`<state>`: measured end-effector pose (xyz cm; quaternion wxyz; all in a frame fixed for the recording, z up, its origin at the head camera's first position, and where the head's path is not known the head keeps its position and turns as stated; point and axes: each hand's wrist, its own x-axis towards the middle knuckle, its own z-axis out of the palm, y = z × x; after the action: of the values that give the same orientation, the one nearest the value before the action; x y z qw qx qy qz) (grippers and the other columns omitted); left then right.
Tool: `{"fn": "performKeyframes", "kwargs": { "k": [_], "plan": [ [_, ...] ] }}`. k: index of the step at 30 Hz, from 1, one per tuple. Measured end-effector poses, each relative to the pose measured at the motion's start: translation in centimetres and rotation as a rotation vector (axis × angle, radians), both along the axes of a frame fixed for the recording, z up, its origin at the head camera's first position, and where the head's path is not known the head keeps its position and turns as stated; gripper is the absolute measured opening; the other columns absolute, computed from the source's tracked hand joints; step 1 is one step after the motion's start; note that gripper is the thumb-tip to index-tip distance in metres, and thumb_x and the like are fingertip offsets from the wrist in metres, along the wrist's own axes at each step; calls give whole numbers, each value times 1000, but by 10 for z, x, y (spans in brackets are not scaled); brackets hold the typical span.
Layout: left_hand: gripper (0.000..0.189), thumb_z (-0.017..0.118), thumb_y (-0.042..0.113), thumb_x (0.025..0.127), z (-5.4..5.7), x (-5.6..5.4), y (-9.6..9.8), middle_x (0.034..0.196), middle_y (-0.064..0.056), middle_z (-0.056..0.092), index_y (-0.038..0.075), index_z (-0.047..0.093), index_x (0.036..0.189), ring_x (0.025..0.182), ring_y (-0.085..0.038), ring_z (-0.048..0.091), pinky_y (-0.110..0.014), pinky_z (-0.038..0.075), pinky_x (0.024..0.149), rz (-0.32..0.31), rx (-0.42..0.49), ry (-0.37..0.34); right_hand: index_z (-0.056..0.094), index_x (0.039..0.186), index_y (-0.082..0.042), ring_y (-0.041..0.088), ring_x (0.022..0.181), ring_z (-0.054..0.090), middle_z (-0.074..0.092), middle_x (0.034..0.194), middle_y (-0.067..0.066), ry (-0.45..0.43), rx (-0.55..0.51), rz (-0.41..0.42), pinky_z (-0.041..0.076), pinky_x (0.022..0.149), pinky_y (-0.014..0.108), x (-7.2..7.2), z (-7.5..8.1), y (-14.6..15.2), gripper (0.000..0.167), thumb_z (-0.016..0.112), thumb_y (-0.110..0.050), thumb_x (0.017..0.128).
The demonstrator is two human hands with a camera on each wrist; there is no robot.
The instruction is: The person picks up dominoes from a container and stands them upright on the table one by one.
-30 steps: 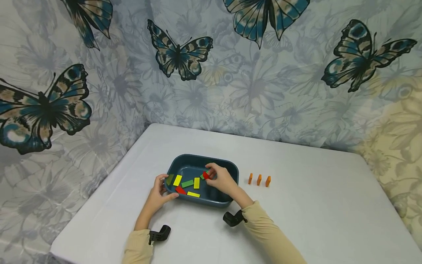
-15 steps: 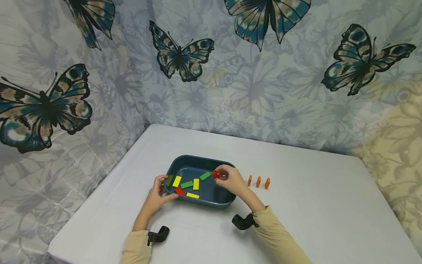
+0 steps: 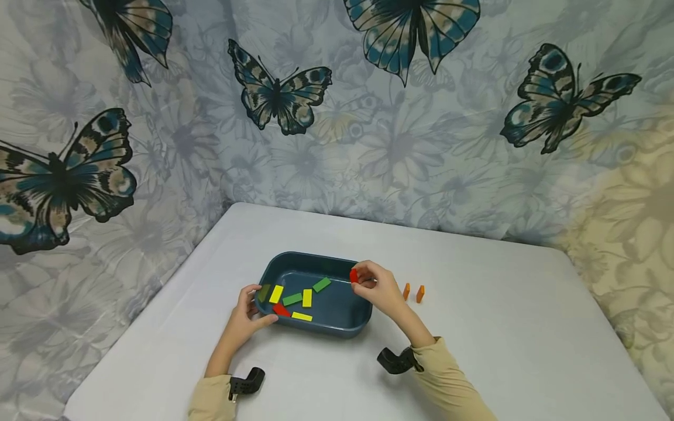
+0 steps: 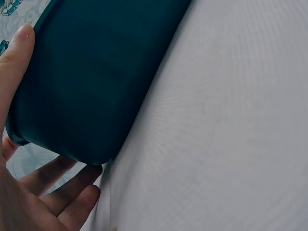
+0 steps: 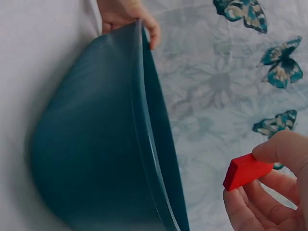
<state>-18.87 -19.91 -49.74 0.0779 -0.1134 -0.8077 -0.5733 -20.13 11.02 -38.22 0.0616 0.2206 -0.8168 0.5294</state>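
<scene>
red block (image 5: 246, 172) pinched in the right hand's (image 3: 382, 287) fingers (image 5: 239, 211), raised at the right end of blue tray (image 3: 337, 307). left hand (image 3: 244, 316) grips the tray's left end. yellow blocks (image 3: 307, 298), green blocks (image 3: 292, 299) lie inside; orange blocks (image 3: 420, 294) stand on white tabletop (image 3: 505, 339), right of tray.

No readable text, labels, brands, numbers or signs anywhere.
</scene>
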Motion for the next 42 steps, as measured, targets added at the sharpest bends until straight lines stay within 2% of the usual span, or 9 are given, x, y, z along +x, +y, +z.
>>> {"fn": "performKeyframes", "kwargs": {
  "k": [13,19,22,28,31,33,35,38,42],
  "plan": [
    [72,78,9,68,-2,-1,0,115,-24,49,7,33,125,91,-29,53,-42,43,81,0,4,-2,54,100,12,35,79,56,57,87,22,20,-54,-108,49,61,22,4,-6,53,25,61,13,77],
    [73,78,11,69,-3,0,0,117,-23,49,8,32,126,93,-28,53,-39,43,81,-6,-6,-17,54,101,9,25,81,58,59,88,21,33,-9,-204,47,68,19,12,-8,82,23,61,9,79],
    [73,78,10,69,-3,0,0,116,-23,49,8,32,126,92,-27,53,-39,43,82,-4,0,-34,55,104,5,21,80,59,60,90,17,55,-11,-219,47,67,20,4,-28,104,25,63,-1,81],
    [73,77,9,70,0,-3,0,117,-24,48,7,31,127,93,-30,52,-43,41,83,-12,20,-23,57,109,-13,10,81,58,60,92,3,145,18,-292,46,65,17,-42,-110,166,33,65,-31,82],
    [74,77,9,70,0,-6,1,116,-24,49,6,31,128,92,-29,53,-39,43,82,-15,15,-2,57,107,-15,10,80,58,60,92,1,149,49,-358,45,63,15,-51,-126,184,43,60,-48,80],
    [74,77,9,70,-1,-6,1,115,-23,50,6,31,127,91,-28,53,-36,44,81,-13,9,-2,56,106,-13,11,80,58,60,92,2,148,53,-365,46,63,15,-47,-127,188,51,57,-55,78],
    [74,78,9,69,-1,-5,1,115,-23,50,8,31,126,91,-28,53,-35,44,81,-5,3,-15,55,107,-7,11,81,58,60,93,6,140,73,-351,46,63,14,-40,-122,187,51,57,-51,81],
    [73,77,8,69,3,-2,1,116,-23,50,7,31,126,92,-27,53,-38,43,82,0,-1,-34,52,109,0,11,84,58,59,97,11,92,108,-317,45,66,14,-27,-110,182,41,60,-33,86],
    [72,74,2,71,18,5,6,116,-30,47,0,29,127,93,-35,52,-49,40,83,-23,17,-24,48,111,8,26,90,58,56,102,22,-27,125,-277,46,68,17,-13,-92,174,30,58,-5,86]
  ]
}}
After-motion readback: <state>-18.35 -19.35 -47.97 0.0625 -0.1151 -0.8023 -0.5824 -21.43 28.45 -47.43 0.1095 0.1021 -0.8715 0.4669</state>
